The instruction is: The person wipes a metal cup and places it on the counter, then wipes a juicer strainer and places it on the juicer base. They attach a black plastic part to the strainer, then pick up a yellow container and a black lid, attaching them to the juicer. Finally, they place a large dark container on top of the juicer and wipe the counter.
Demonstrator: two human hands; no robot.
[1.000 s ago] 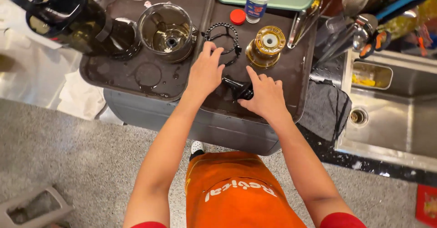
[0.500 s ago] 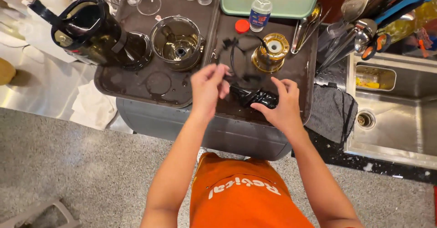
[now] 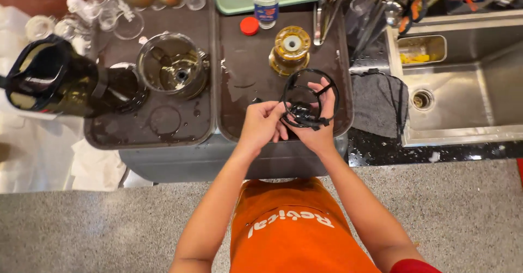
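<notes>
Hands are meeting over the near edge of a dark tray (image 3: 234, 60) on the table. The right hand (image 3: 316, 126) is gripping a black ring-shaped part (image 3: 309, 97), its fingers curling through the ring and partly hiding the lower rim. The left hand (image 3: 264, 123) is pinching the same part from the left side. The ring is standing tilted, its open face turned toward the camera; small details at its base are hard to make out.

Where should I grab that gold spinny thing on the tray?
Probably by the round side of the gold auger, coming straight down from above. It stands upright on the brown tray, with open space around it, so fingers could wrap its ribbed body.
</notes>
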